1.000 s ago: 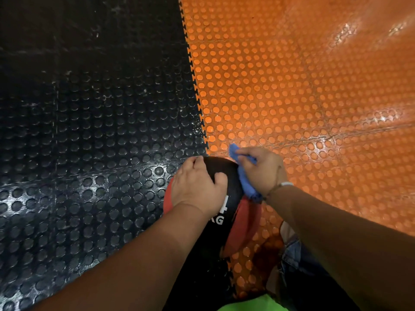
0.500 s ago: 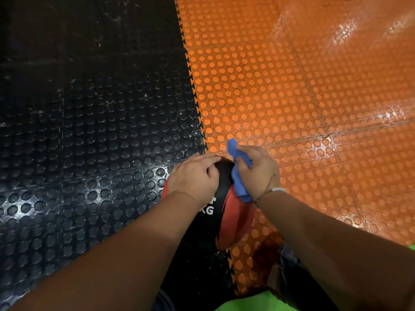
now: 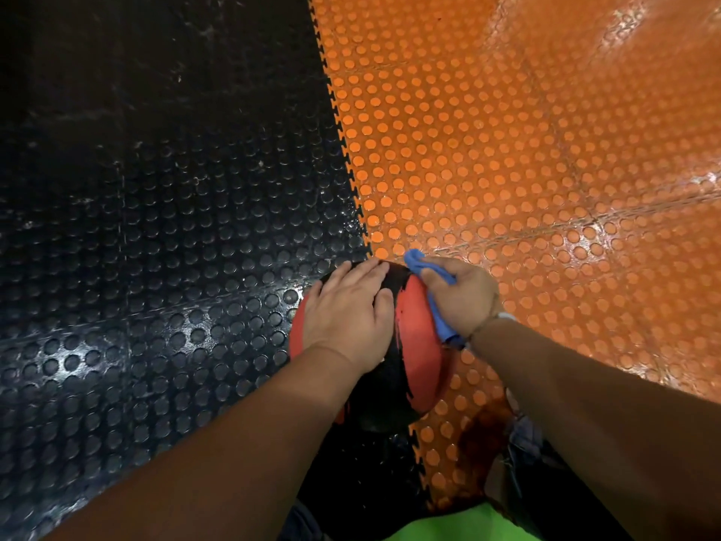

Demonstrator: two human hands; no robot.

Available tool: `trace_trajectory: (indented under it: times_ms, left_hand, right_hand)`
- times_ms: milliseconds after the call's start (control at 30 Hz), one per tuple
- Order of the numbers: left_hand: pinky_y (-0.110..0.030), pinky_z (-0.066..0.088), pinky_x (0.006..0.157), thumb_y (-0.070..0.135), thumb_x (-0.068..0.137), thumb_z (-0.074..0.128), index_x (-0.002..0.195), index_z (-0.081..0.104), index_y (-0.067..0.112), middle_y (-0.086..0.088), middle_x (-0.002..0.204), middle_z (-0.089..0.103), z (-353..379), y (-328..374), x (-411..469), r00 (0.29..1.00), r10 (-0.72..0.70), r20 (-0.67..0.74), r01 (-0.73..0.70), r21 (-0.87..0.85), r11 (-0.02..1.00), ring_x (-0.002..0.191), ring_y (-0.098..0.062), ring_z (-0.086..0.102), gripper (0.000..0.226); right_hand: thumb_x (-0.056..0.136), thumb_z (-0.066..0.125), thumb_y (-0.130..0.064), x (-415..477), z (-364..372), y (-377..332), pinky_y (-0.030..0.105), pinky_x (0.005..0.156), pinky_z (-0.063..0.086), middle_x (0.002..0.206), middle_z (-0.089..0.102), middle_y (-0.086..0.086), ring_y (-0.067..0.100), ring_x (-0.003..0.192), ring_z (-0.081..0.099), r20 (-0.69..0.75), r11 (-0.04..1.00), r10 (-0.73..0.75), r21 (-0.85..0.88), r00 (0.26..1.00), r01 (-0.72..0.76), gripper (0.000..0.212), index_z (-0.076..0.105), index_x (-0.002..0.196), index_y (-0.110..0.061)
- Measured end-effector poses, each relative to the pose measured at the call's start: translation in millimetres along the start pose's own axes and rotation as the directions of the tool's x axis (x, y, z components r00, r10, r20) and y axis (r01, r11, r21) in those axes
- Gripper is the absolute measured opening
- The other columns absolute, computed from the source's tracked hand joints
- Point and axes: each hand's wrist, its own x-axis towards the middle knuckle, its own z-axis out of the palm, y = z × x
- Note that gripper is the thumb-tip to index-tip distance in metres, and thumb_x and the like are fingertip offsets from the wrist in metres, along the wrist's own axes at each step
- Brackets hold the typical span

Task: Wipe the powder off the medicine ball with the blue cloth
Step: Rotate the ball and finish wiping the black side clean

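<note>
At the bottom edge of the frame is a strip of green clothing, with a bit of denim just right of centre. Two bare forearms reach up from there and cover the near side of the one medicine ball. The ball is black with red panels and sits low in the middle of the frame, on the toothed seam where the floor colours meet.

The left hand lies flat on top of the ball, fingers straight and together and reaching its far edge, gripping nothing. The right hand, with a pale band at the wrist, is curled around the one blue cloth and presses it to the ball's upper right side. A tuft sticks out above the fingers and a tail below the palm.

Half a second ago white "KG" lettering showed under the left hand. It is now out of sight, and a wider red panel faces up.

Beyond the ball, black studded tiles fill the left of the frame and glossy orange studded tiles the right.
</note>
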Motion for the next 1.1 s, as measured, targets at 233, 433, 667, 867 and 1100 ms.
trace_trajectory:
  times_ms: [233, 433, 667, 867, 1100]
  left_hand:
    - [-0.040, 0.024, 0.113, 0.036, 0.093, 0.025, 0.136, 0.049, 0.030, 0.012, 0.147, 0.041, -4.2, 3.8, 19.1, 0.994, -0.095, -0.045, 0.095, -0.021, 0.995, 0.138, -0.014, 0.031, 0.049]
    - [-0.040, 0.026, 0.113, 0.032, 0.097, 0.030, 0.138, 0.046, 0.032, 0.013, 0.148, 0.039, -8.6, 12.3, 41.7, 0.992, -0.122, 0.019, 0.123, -0.052, 0.991, 0.138, -0.013, 0.031, 0.044]
    - [-0.039, 0.029, 0.111, 0.031, 0.096, 0.030, 0.136, 0.049, 0.033, 0.014, 0.147, 0.040, -10.9, 14.0, 44.0, 0.978, -0.209, -0.021, 0.208, -0.063, 0.976, 0.134, -0.014, 0.035, 0.044]
    - [-0.037, 0.027, 0.113, 0.030, 0.097, 0.029, 0.137, 0.048, 0.033, 0.015, 0.147, 0.040, -13.1, 0.9, 37.5, 0.984, -0.176, -0.022, 0.173, -0.115, 0.978, 0.136, -0.010, 0.033, 0.045]
    - [-0.036, 0.031, 0.110, 0.029, 0.096, 0.029, 0.136, 0.049, 0.035, 0.014, 0.147, 0.041, -18.1, -1.2, 40.6, 0.973, -0.231, -0.019, 0.226, -0.136, 0.965, 0.133, -0.014, 0.038, 0.044]
  right_hand:
    - [0.086, 0.057, -0.020, -14.1, 7.2, -25.3, 0.021, 0.090, 0.038, 0.104, 0.068, 0.006, 0.017, 0.101, 0.058, -0.055, 0.870, -0.478, -0.162, 0.876, 0.465, 0.025, 0.070, 0.106, -0.014]
    - [0.089, 0.059, -0.017, 2.9, -13.3, 3.7, 0.023, 0.097, 0.040, 0.114, 0.066, 0.006, 0.021, 0.109, 0.059, -0.105, 0.995, -0.077, -0.076, 0.991, 0.069, 0.021, 0.070, 0.107, -0.017]
    - [0.087, 0.061, -0.014, -8.1, -7.2, -26.3, 0.007, 0.079, 0.029, 0.092, 0.056, -0.001, 0.009, 0.087, 0.049, -0.022, 0.921, -0.338, -0.213, 0.941, 0.326, 0.018, 0.073, 0.099, -0.018]
    - [0.094, 0.049, -0.020, 8.7, -3.1, 24.7, 0.021, 0.079, 0.040, 0.114, 0.065, 0.011, 0.026, 0.101, 0.060, 0.022, 0.928, 0.332, -0.188, 0.943, -0.322, 0.026, 0.067, 0.112, -0.017]
    - [0.089, 0.055, -0.018, -15.9, 9.0, -15.7, 0.026, 0.079, 0.045, 0.100, 0.064, 0.004, 0.021, 0.085, 0.059, -0.219, 0.992, -0.116, 0.018, 0.969, 0.122, 0.019, 0.072, 0.097, -0.023]
